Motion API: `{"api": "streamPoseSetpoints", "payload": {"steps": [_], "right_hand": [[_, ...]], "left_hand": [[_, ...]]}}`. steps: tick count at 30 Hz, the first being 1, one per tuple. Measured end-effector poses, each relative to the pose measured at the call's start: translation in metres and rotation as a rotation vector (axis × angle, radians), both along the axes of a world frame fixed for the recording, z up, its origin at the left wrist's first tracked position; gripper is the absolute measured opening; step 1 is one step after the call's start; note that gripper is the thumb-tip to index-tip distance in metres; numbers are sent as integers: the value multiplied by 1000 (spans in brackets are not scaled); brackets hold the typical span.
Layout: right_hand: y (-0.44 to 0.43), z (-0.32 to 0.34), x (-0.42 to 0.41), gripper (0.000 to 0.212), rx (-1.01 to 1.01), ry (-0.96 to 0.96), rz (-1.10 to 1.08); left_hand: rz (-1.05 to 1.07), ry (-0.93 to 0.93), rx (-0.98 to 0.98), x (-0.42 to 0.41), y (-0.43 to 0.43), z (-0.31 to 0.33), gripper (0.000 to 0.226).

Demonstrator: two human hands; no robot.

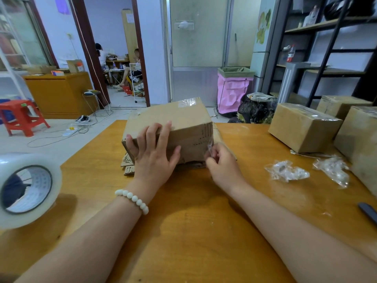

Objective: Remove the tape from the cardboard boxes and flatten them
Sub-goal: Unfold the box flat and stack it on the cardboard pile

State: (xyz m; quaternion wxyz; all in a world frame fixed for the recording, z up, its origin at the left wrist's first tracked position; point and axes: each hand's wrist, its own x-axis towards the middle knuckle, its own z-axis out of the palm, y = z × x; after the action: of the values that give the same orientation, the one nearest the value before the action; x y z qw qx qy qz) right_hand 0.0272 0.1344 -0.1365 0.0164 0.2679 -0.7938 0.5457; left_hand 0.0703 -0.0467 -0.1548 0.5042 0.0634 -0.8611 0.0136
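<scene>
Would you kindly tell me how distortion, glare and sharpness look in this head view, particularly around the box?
Head view: wide-angle distortion bows the door frame and swells the soft-looking tape roll at left; mild sheen on the table; the box and left hand are sharp, though the clear tape the right hand pinches barely shows.

A large roll of clear tape (pixel 26 188) is stood on edge at the left of the wooden table (pixel 204 231). A red plastic stool (pixel 22 117) and loose cables (pixel 81 127) are seen on the floor; a pink-lined bin (pixel 232 92) is set near the metal shelving (pixel 326 48).
</scene>
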Motion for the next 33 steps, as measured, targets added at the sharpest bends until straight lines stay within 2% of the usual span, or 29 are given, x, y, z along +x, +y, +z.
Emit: {"api": "streamPoseSetpoints", "payload": {"steps": [6, 8, 11, 16, 18, 28, 33], "right_hand": [[2, -2, -2, 24, -208, -6, 27], [3, -3, -3, 20, -250, -5, 65], [2, -4, 0, 8, -227, 36, 128], [5, -2, 3, 22, -110, 269, 104], [7, 0, 2, 26, -83, 308, 106], [12, 1, 7, 41, -44, 229, 247], [5, -1, 5, 13, -129, 301, 90]], "left_hand": [[-7, -77, -175, -2, -4, -3, 116], [14, -94, -193, -3, -3, -5, 128], [59, -65, -180, -4, -2, -6, 123], [77, -14, -167, -5, -3, -6, 123], [68, -16, -162, -4, -3, -5, 124], [16, -44, -125, -3, -1, -3, 126], [12, -28, -132, -3, -2, -3, 125]]}}
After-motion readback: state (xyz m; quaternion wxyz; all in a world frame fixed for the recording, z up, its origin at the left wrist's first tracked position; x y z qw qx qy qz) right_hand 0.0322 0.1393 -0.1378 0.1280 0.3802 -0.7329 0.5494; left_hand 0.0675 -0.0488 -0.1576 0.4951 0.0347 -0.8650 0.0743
